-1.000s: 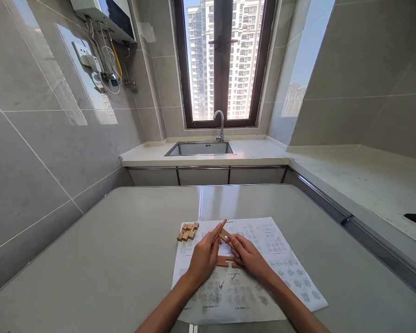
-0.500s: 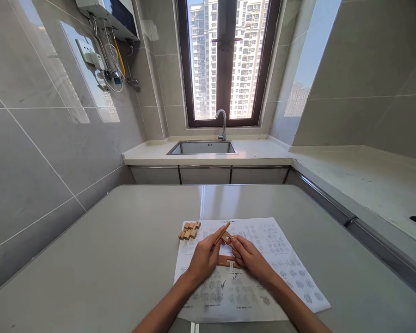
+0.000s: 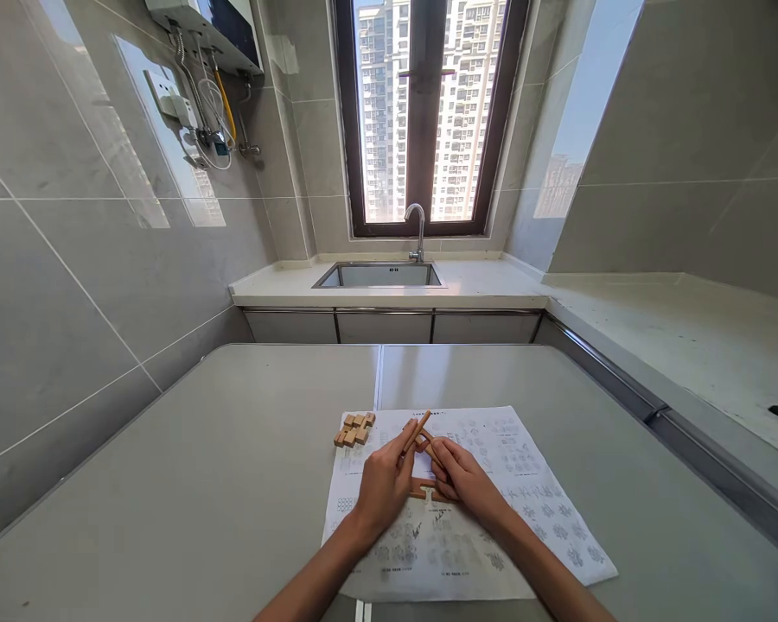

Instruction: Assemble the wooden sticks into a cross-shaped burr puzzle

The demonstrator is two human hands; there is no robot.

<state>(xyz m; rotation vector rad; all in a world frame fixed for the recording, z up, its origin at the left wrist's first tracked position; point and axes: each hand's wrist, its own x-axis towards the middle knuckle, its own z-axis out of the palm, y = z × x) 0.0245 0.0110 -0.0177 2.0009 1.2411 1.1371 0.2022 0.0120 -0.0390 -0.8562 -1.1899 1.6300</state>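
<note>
My left hand [image 3: 387, 471] is closed on a flat wooden puzzle piece [image 3: 423, 422], which tilts up to the right past the fingertips. Opposite it, my right hand [image 3: 457, 469] pinches a second wooden piece [image 3: 433, 450] that meets the first at an angle; the fingers hide much of the joint. Beneath the hands, a notched reddish-brown wooden piece [image 3: 420, 487] lies on a printed sheet [image 3: 441, 540] with rows of small diagrams. A cluster of small notched wooden blocks [image 3: 353, 429] rests at the sheet's upper left corner.
The sheet lies on a grey table [image 3: 233, 484] with a seam down its middle. Beyond are a white counter [image 3: 480, 276], a sink [image 3: 379, 275] and a tap [image 3: 418, 231] under a window. Another counter [image 3: 700, 345] runs along the right.
The right-hand piece has turned so that its edge faces me more. Both hands have shifted only slightly, and the piece on the sheet shows a little differently between them.
</note>
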